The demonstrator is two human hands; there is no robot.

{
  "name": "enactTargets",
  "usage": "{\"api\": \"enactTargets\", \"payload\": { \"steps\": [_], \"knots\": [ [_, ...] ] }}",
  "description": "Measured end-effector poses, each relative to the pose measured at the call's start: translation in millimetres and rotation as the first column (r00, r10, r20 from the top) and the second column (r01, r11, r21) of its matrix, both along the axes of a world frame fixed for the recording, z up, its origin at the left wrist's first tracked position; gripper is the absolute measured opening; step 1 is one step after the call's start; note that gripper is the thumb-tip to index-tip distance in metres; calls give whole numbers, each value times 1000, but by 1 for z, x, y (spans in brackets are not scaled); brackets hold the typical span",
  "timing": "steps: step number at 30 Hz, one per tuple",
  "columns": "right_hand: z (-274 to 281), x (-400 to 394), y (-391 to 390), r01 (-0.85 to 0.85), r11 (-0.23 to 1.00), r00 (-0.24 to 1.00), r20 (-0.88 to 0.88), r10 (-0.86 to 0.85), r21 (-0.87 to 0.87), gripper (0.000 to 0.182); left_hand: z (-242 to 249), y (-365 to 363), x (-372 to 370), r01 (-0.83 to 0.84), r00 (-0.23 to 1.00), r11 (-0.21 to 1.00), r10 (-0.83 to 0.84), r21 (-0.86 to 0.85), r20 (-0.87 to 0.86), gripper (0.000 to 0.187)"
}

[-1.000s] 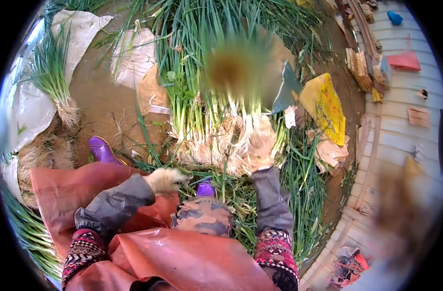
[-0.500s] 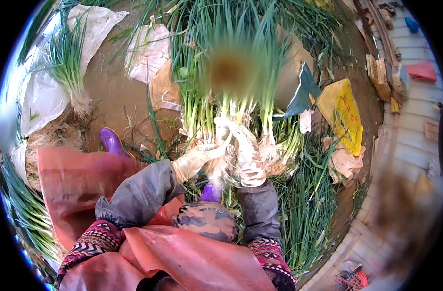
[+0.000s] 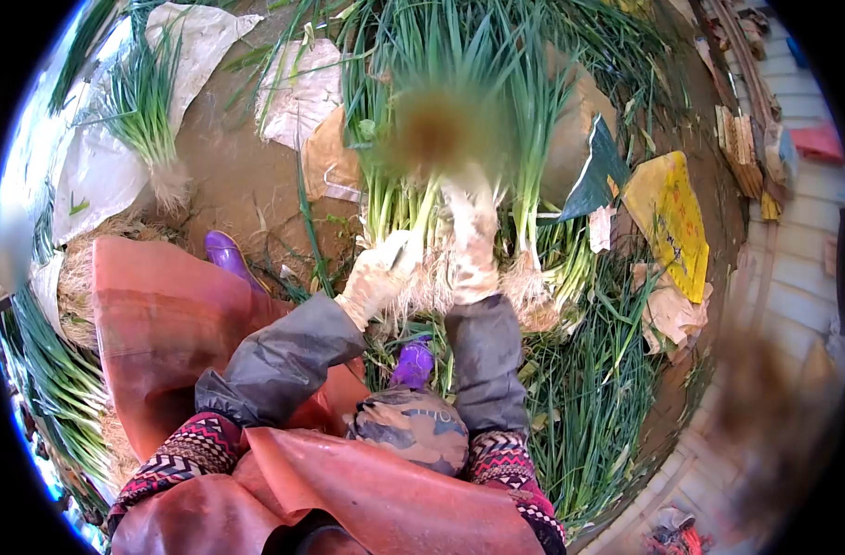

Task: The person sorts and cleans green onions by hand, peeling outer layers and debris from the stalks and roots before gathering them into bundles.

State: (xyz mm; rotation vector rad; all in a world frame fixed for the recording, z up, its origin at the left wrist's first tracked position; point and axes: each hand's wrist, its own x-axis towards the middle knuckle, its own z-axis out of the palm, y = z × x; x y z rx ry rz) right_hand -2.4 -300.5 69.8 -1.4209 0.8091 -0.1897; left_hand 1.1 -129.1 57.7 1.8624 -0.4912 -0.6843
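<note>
In pale, dirt-stained gloves, both my hands are at a bunch of green onions with white stalks and stringy roots, leaves pointing away from me. My left hand is closed round the lower stalks at the bunch's left side, just above the roots. Stretched farther up the stalks, my right hand lies against the bunch; a brown blur on the lens covers its fingertips, so its grip is hidden. Close to its right stand more green onions with roots toward me.
Loose green leaves cover the ground at right. A yellow sack piece and a dark green sheet lie beyond. Another onion bunch rests on white plastic at left. A purple boot is below my hands.
My right hand has reached forward along the stalks, away from me. My left hand has moved slightly up and right, onto the lower stalks. The whole view has shifted slightly.
</note>
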Motion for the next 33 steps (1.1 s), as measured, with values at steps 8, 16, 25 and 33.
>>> {"api": "enactTargets", "payload": {
  "steps": [8, 16, 25, 33],
  "knots": [
    [-9, 4, -17, -591, 723, 803, 169, 572, 358, 26, -23, 12, -7, -244, 878, 930, 91, -274, -471, 16],
    [60, -53, -8, -293, 913, 918, -183, 351, 284, 22, -14, 7, -30, 136, 844, 990, -101, -29, 528, 41],
    [29, -187, 11, -841, 540, 381, -753, 537, -40, 22, 37, -5, -13, -597, 493, 756, 82, -268, -866, 17],
    [-7, 0, 18, -179, 967, 972, -121, 203, 181, 28, 36, -6, -31, -616, 513, 760, 188, -207, -837, 16]
  ]
}}
